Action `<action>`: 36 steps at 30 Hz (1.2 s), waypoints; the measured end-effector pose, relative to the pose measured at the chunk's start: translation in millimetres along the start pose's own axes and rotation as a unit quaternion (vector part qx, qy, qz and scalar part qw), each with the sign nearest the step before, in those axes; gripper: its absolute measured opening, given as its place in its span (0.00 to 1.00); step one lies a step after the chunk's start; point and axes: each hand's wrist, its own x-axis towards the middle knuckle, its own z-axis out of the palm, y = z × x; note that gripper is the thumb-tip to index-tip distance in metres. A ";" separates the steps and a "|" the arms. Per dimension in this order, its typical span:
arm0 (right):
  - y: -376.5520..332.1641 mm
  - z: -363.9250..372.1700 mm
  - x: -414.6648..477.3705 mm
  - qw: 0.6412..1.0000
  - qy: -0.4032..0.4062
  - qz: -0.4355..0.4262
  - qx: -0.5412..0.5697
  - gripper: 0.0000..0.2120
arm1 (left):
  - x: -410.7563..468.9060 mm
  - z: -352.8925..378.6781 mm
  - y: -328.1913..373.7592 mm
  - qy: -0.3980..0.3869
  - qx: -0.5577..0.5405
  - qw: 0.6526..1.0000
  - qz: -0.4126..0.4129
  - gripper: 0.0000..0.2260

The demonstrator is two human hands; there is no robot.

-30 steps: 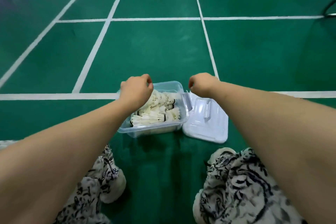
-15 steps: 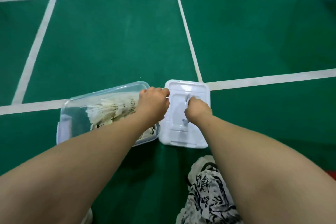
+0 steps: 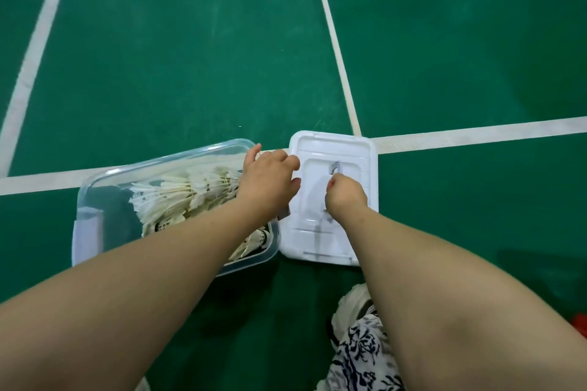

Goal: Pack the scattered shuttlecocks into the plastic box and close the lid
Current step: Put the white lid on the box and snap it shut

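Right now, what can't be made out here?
Head view only.
Grip of the right hand on the lid: fingers tucked under the hand.
Whether the left hand touches or holds the lid edge: unclear.
Count of shuttlecocks in the box: left forearm covers some.
Red object: cut off by right edge.

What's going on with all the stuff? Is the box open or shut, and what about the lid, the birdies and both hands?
Plastic box: open, no lid on.
Shuttlecocks: piled inside the box.
Lid: off, lying on the floor right of the box.
Left hand: over the box's right end, fingertips at the lid's edge; grip unclear.
Right hand: on the lid's middle, fingers curled by its handle; grip hidden.
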 end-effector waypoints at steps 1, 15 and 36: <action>1.3 -3.8 -0.7 1.000 0.013 -0.001 0.006 0.14 | 0.2 -2.0 0.1 -0.006 0.003 1.000 0.002 0.15; -14.2 -93.3 -74.3 0.973 0.200 -0.108 -0.037 0.14 | -64.6 -39.9 -7.1 -0.059 -0.067 0.996 0.031 0.35; -178.1 -32.0 -163.1 0.891 0.057 -0.425 -0.150 0.13 | -181.6 -65.7 -128.7 0.074 -0.113 0.966 -0.220 0.30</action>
